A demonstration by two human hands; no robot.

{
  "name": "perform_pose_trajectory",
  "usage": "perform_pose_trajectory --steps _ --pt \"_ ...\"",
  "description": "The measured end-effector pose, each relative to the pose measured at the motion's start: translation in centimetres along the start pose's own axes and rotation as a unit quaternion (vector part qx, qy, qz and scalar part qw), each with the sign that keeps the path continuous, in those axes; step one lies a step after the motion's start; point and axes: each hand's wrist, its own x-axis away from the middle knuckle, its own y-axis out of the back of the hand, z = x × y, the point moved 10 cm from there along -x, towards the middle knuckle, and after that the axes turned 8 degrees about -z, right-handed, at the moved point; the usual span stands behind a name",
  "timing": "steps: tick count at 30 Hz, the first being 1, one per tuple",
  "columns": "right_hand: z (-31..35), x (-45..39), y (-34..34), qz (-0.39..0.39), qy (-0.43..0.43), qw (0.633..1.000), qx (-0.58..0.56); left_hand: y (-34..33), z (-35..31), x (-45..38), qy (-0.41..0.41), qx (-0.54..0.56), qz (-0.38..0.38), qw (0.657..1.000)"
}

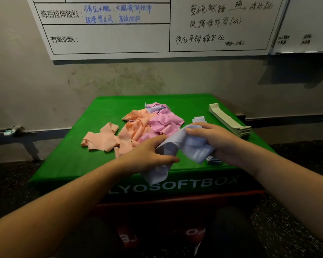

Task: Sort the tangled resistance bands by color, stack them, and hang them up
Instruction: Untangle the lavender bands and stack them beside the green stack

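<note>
Both hands are holding one light blue band (pixel 186 146) over the near edge of the green box (pixel 73 157). The left hand (pixel 147 155) is curling its fingers (pixel 168 160) around the band at 7 o'clock. The right hand (pixel 213 140) is gripping it at 3 o'clock. Farther back, orange bands (pixel 119 135) and pink bands (pixel 164 123) are lying tangled. At 2 o'clock, green bands (pixel 229 121) are sitting stacked.

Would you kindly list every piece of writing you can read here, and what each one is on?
"练后拉伸放松:" printed on the whiteboard.
"有氧训练:" printed on the whiteboard.
"LYOSOFTBOX" on the front of the green box; its start is hidden by an arm.
Handwritten whiteboard notes: too scrawled to read reliably.
Red box lettering below: cut off, unreadable.
</note>
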Motion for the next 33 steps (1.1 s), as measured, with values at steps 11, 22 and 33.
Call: perform_pose_trajectory --steps 11,22,33 --pt "0.4 4.3 0.6 -0.001 -0.026 1.0 -0.003 0.7 -0.5 4.8 0.078 -0.043 0.111 0.99" --pt "-1.7 7.3 4.2 -0.023 -0.059 0.992 0.112 3.7 -2.0 5.9 0.098 0.212 0.011 0.972" --pt "0.7 8.6 0.0 0.011 0.059 0.969 0.241 4.3 -7.6 4.7 0.028 -0.047 -0.112 0.992"
